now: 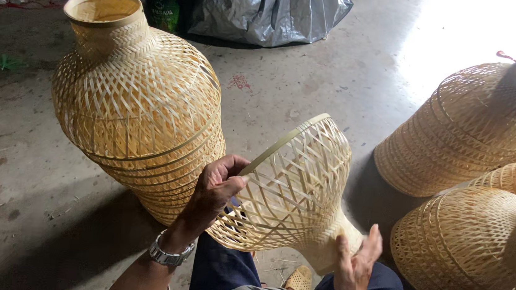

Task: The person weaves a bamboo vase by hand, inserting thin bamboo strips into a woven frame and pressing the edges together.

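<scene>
Woven bamboo lampshade (pixel 295 185), pale yellow, open lattice, bell-shaped with a narrow neck. It lies tilted on its side, wide rim up and to the left, gripped at that rim by the left hand (pixel 217 188); its neck rests against the right hand (pixel 356 268), low right.
</scene>
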